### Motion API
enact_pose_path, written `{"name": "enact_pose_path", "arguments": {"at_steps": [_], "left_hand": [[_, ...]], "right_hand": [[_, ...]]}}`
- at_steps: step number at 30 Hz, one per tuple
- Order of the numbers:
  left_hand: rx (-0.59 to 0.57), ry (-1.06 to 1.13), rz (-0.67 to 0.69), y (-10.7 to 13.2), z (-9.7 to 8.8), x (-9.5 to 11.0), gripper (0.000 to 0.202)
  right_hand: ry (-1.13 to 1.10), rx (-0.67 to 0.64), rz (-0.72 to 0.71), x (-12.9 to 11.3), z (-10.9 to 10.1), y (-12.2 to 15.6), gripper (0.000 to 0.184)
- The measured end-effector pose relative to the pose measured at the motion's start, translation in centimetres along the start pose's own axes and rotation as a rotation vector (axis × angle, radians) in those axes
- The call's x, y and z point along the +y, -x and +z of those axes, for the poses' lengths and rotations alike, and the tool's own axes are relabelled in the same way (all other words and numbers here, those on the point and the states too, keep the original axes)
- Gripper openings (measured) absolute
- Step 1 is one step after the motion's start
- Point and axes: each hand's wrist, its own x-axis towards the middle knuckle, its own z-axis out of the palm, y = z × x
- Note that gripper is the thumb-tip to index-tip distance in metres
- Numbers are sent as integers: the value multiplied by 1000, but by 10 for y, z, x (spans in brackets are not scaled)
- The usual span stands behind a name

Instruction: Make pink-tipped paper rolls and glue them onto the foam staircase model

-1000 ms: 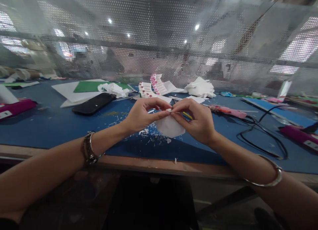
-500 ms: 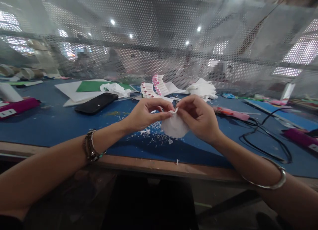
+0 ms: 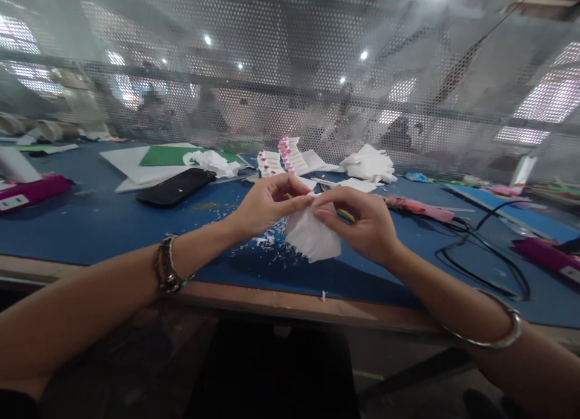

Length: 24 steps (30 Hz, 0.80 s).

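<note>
My left hand (image 3: 263,207) and right hand (image 3: 369,223) pinch a white sheet (image 3: 312,238) by its top edge. Black phone (image 3: 176,188) left on bench (image 3: 113,229), pink-handled tool (image 3: 432,211) right.

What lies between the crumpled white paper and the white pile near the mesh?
In the head view, mainly a white piece with dark red tips, another with pink tips, and plain white material just right of that.

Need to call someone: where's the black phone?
In the head view, the black phone lies left of the left hand, next to the crumpled paper.
</note>
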Motion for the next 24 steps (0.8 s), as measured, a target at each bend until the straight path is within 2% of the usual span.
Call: {"name": "enact_pose_path", "arguments": {"at_steps": [6,11,18,24], "left_hand": [[-40,51,-58,-2,-2,0,18],[-61,54,-95,-3,-5,-1,18],[-58,-10,-104,-3,-4,-2,16],[-95,-26,-81,-4,-4,-4,13]], "right_hand": [[6,29,99,0,1,1,13],[16,54,124,-1,0,0,12],[206,58,6,-2,-4,1,10],[286,56,-37,-1,-5,0,6]]}}
